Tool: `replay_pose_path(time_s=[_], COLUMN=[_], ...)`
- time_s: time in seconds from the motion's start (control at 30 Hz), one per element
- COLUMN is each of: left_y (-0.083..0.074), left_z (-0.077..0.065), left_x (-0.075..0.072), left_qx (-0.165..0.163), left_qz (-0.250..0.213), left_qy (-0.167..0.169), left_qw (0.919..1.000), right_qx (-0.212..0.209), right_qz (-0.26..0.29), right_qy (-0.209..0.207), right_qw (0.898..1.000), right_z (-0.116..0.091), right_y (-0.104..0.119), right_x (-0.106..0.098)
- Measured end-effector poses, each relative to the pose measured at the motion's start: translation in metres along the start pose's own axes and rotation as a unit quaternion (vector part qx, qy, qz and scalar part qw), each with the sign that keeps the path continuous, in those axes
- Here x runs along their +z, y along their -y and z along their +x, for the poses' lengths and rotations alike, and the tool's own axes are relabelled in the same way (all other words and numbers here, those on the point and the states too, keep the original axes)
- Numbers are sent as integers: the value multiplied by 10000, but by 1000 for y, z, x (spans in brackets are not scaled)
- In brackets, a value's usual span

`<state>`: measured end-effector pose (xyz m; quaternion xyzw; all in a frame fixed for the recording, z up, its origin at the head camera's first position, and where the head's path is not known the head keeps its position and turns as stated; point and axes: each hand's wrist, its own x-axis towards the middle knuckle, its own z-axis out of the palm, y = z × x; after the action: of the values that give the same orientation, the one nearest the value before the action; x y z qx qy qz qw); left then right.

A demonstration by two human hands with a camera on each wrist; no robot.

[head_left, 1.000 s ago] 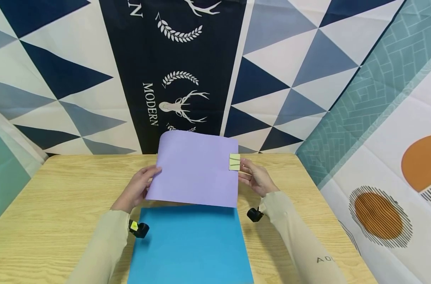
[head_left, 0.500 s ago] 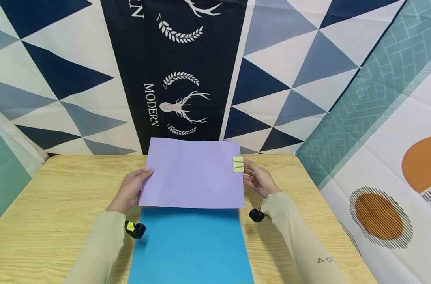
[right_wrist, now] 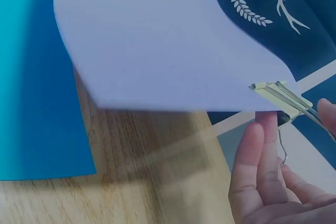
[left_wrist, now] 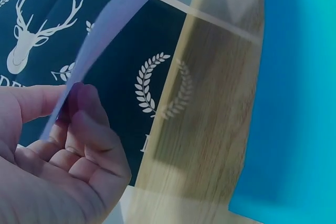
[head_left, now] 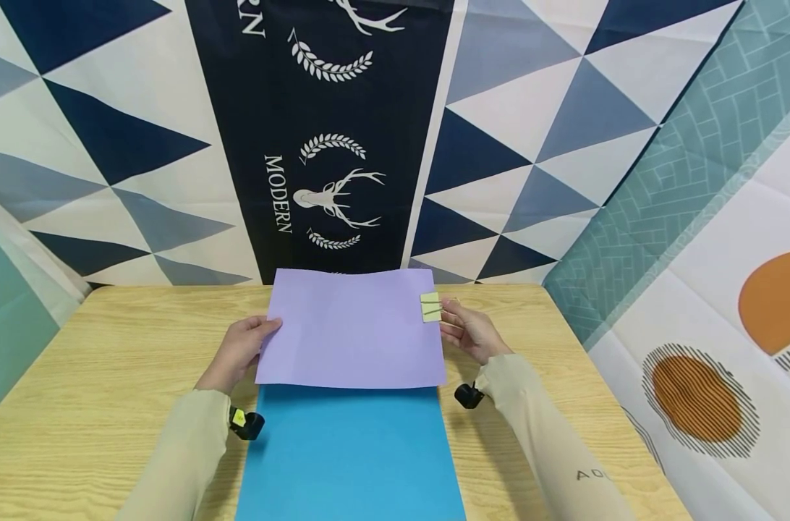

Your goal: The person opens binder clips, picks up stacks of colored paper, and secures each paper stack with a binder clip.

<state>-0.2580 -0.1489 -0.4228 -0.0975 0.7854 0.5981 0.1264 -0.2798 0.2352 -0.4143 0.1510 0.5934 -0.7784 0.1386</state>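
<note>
I obs. L hand (head_left: 239, 346) pinching purple sheet (head_left: 352, 333) at L edge, R hand (head_left: 469, 331) gripping yellow clip (head_left: 430, 307) at R edge. Sheet is held off tbl. (head_left: 115, 369), near far end of blue sheet (head_left: 356, 456).

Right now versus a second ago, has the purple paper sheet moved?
Yes, down in the head view: the purple paper sheet then cut across the printed wreath under the deer head; now its top edge sits below that wreath.
</note>
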Motion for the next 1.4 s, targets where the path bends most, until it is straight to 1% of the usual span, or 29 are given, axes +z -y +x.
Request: replay_pose_path(time_s=[0.1,0.23,0.43,0.53,0.77,1.03,1.4], left_y=[1,1,3,5,6,7,12], left_z=[0,1,4,5,8,10,20], left_x=[0,0,-2,-3,-7,-6,-6], left_qx=[39,64,-15,-89,-124,-247,-286], left_qz=[0,40,229,233,101,92,57], left_qy=[60,88,30,35,148,152,-174], left_qw=[10000,9999,9997,9997,9998,9995,9994], right_qx=[9,103,170,196,174,125,97], right_qz=[-87,-242,-448,-392,-290,-36,119], right_qy=[6,-139,-292,-369,-322,-279,-495], right_qw=[10000,9996,9984,9984,9989,9995,9987], right_z=[1,6,15,19,25,22,31], right_y=[-2,-3,-5,-6,-9,-5,-6], right_x=[0,0,4,7,10,13,16])
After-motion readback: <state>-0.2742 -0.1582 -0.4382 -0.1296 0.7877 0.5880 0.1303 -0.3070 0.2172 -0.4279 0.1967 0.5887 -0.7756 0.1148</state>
